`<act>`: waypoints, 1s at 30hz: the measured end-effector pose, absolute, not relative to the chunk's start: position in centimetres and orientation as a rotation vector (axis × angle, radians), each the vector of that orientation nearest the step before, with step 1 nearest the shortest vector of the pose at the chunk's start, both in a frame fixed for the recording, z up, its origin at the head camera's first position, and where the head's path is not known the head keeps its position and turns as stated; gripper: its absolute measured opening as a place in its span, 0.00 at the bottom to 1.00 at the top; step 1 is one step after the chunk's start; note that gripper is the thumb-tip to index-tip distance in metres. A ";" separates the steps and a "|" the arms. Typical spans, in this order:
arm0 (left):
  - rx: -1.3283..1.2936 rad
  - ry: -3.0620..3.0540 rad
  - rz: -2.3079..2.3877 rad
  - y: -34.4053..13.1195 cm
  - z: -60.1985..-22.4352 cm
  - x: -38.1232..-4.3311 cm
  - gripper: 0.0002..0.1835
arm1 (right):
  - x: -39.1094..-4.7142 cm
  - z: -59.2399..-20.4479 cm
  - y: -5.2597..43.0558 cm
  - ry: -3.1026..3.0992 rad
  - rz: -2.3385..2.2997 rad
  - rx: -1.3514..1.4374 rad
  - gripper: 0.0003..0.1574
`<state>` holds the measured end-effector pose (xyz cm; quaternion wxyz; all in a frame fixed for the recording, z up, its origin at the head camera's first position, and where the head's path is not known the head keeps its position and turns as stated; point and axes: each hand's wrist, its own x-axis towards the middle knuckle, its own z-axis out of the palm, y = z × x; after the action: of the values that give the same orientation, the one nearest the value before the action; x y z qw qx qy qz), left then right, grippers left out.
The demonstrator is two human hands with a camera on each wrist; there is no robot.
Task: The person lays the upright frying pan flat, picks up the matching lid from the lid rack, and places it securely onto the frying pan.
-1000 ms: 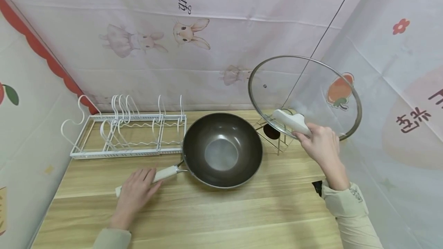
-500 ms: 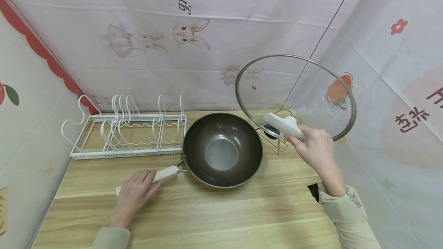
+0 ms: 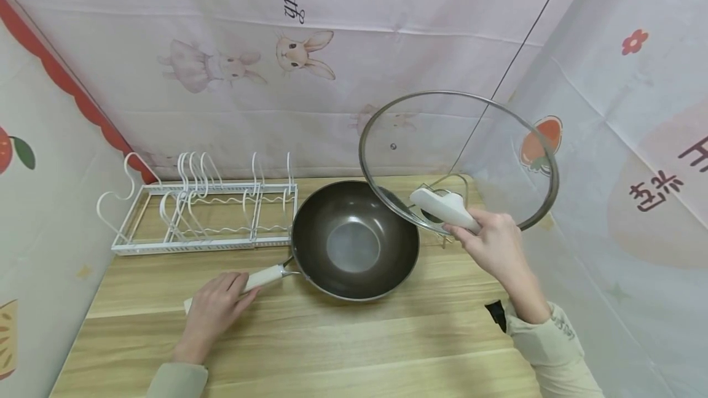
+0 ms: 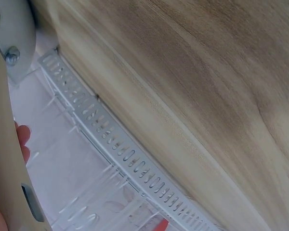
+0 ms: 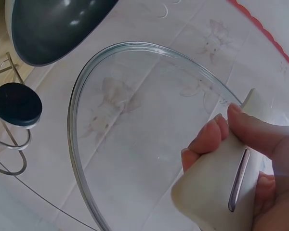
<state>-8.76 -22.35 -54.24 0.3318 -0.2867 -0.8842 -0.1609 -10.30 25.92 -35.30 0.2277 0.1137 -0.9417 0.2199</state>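
Observation:
A dark wok (image 3: 354, 247) sits on the wooden table, its cream handle (image 3: 267, 277) pointing to the front left. My left hand (image 3: 216, 306) grips that handle; the left wrist view shows the wok handle (image 4: 7, 144) with fingertips behind it. Raised and tilted above the table is a round glass lid (image 3: 459, 94) with a metal rim, partly over the wok's right edge. My right hand (image 3: 492, 247) holds the lid by its white knob (image 3: 442, 206). In the right wrist view, thumb and fingers wrap the knob (image 5: 216, 187).
A white wire dish rack (image 3: 204, 244) stands on the table (image 3: 310, 349) left of the wok. Behind the lid, right of the wok, is a small metal wire stand (image 3: 461, 183) with a dark round piece (image 5: 18, 103). Printed cloth walls enclose the back and sides.
My right hand has carried the lid to the left, so its rim now overlaps the wok's right edge in the head view. The left hand and the wok have stayed put.

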 end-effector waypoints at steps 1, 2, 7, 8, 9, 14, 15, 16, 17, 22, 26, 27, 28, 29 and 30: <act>-0.748 -2.312 -0.419 -22.4 -54.3 -8.8 0.33 | -10.2 -35.3 25.8 -2.596 0.621 0.319 0.16; -0.748 -2.317 -0.419 -22.4 -54.3 -8.8 0.33 | -10.2 -35.3 25.7 -2.598 0.636 0.326 0.15; -0.741 -2.336 -0.415 -22.6 -54.4 -8.8 0.34 | -9.9 -35.2 25.0 -2.634 0.740 0.330 0.12; -0.739 -2.340 -0.414 -22.6 -54.4 -8.8 0.34 | -9.8 -35.2 24.8 -2.645 0.763 0.330 0.12; -0.738 -2.338 -0.415 -22.6 -54.5 -8.8 0.34 | -9.8 -35.2 24.7 -2.655 0.786 0.326 0.12; -0.727 -2.340 -0.412 -22.6 -54.6 -8.7 0.34 | -9.6 -35.1 24.0 -2.685 0.873 0.335 0.10; -0.725 -2.339 -0.412 -22.6 -54.6 -8.7 0.34 | -9.5 -35.1 23.9 -2.689 0.886 0.339 0.09; -0.724 -2.339 -0.412 -22.6 -54.6 -8.7 0.34 | -9.5 -35.1 23.7 -2.693 0.905 0.345 0.09; -0.722 -2.340 -0.414 -22.6 -54.6 -8.7 0.34 | -9.5 -35.1 23.7 -2.697 0.918 0.351 0.09; -0.721 -2.337 -0.423 -22.6 -54.7 -8.8 0.33 | -9.4 -35.3 23.3 -2.737 0.977 0.355 0.09; -0.729 -2.320 -0.428 -22.6 -54.8 -8.9 0.33 | -9.4 -35.5 23.0 -2.770 0.989 0.366 0.10; -0.733 -2.315 -0.429 -22.6 -54.8 -8.9 0.33 | -9.4 -35.5 22.9 -2.776 0.988 0.374 0.10; -0.737 -2.309 -0.431 -22.6 -54.8 -8.9 0.32 | -9.3 -35.6 22.8 -2.782 0.989 0.381 0.10; -0.738 -2.308 -0.431 -22.6 -54.8 -8.9 0.32 | -9.3 -35.7 22.7 -2.784 0.990 0.392 0.10; -0.740 -2.305 -0.433 -22.6 -54.8 -8.9 0.31 | -9.3 -35.9 22.7 -2.786 0.986 0.401 0.10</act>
<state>-8.90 -22.60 -54.83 0.3346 -0.2835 -0.8833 -0.1657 -9.33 22.65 -35.85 0.0797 0.1342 -0.9312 0.3295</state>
